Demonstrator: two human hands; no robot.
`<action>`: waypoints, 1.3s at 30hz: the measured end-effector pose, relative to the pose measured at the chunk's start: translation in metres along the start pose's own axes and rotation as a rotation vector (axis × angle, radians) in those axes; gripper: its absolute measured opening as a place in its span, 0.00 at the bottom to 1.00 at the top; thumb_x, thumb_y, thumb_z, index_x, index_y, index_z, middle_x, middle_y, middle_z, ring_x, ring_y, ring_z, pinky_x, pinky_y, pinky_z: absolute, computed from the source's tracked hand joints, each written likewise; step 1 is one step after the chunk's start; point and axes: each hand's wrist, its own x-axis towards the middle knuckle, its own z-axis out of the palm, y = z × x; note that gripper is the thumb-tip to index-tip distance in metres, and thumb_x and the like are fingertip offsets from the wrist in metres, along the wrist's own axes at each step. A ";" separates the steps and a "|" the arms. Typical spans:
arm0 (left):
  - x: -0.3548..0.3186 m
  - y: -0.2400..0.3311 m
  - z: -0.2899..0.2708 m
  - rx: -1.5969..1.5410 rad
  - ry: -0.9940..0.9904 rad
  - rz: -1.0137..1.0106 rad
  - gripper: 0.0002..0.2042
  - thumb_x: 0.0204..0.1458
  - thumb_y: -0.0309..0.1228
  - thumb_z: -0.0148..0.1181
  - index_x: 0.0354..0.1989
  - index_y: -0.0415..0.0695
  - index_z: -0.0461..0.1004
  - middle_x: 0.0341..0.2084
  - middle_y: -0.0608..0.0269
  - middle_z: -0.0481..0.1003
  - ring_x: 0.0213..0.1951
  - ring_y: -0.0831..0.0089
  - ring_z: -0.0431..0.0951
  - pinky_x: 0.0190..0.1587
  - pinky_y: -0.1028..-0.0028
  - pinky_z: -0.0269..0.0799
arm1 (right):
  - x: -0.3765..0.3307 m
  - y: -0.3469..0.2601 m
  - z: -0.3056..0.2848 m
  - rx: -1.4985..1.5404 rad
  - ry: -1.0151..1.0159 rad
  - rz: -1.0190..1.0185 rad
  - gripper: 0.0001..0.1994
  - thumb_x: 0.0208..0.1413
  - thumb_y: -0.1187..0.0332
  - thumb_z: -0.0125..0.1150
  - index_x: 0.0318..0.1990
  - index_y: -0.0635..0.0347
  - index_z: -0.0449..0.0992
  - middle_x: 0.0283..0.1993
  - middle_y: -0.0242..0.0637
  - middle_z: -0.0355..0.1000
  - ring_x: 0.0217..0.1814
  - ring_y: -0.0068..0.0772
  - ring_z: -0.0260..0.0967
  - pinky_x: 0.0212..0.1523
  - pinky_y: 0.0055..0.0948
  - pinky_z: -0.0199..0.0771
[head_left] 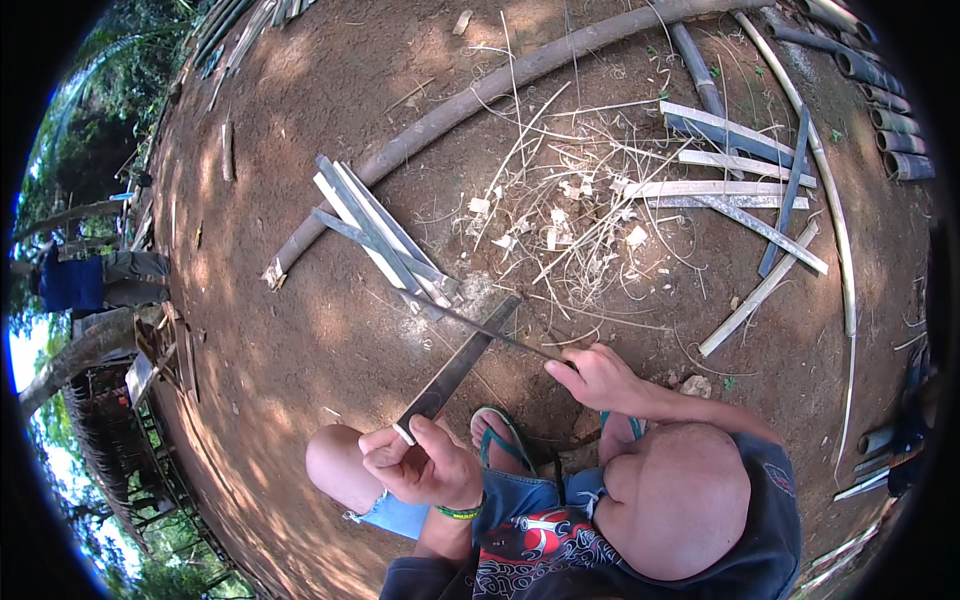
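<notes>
My left hand is closed round the near end of a dark flat bamboo strip, whose pale cut end shows between thumb and fingers. The strip slants away from me to the right, its far end near the ground. My right hand grips the handle of a long thin-bladed knife, mostly covered by the fingers. Its blade points left and crosses the strip near the far end; whether it touches there I cannot tell. Just beyond the blade's tip lies a small bundle of split bamboo strips.
A long pole lies across the dirt, under the bundle. Thin shavings and more split strips cover the ground ahead right. Cut bamboo tubes line the right edge. A person in blue stands far left, near a thatched shelter.
</notes>
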 end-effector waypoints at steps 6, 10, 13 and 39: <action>0.004 -0.012 0.002 -0.030 -0.016 0.012 0.12 0.60 0.19 0.57 0.33 0.42 0.57 0.32 0.61 0.63 0.30 0.79 0.68 0.29 0.80 0.65 | 0.007 0.039 -0.005 -0.116 -0.055 0.319 0.29 0.66 0.47 0.48 0.33 0.69 0.79 0.27 0.62 0.75 0.38 0.64 0.77 0.44 0.53 0.77; 0.001 -0.010 -0.007 -0.010 -0.025 -0.088 0.12 0.60 0.18 0.56 0.33 0.41 0.57 0.33 0.60 0.64 0.31 0.79 0.70 0.28 0.81 0.67 | -0.020 -0.001 0.000 -0.029 -0.058 -0.083 0.28 0.66 0.45 0.48 0.35 0.67 0.78 0.24 0.62 0.73 0.35 0.66 0.75 0.44 0.55 0.75; 0.003 -0.018 -0.010 0.009 -0.141 -0.030 0.12 0.60 0.17 0.55 0.34 0.41 0.56 0.33 0.59 0.63 0.32 0.79 0.72 0.29 0.82 0.73 | -0.003 0.078 0.007 -0.271 0.083 0.167 0.31 0.64 0.42 0.49 0.33 0.68 0.78 0.24 0.61 0.74 0.32 0.64 0.76 0.39 0.56 0.76; -0.003 -0.013 -0.010 -0.100 -0.111 -0.100 0.12 0.61 0.18 0.56 0.33 0.41 0.57 0.31 0.62 0.63 0.28 0.81 0.69 0.30 0.82 0.73 | -0.014 0.070 0.004 -0.128 -0.030 0.378 0.27 0.65 0.48 0.52 0.31 0.70 0.76 0.23 0.60 0.74 0.33 0.65 0.77 0.38 0.56 0.77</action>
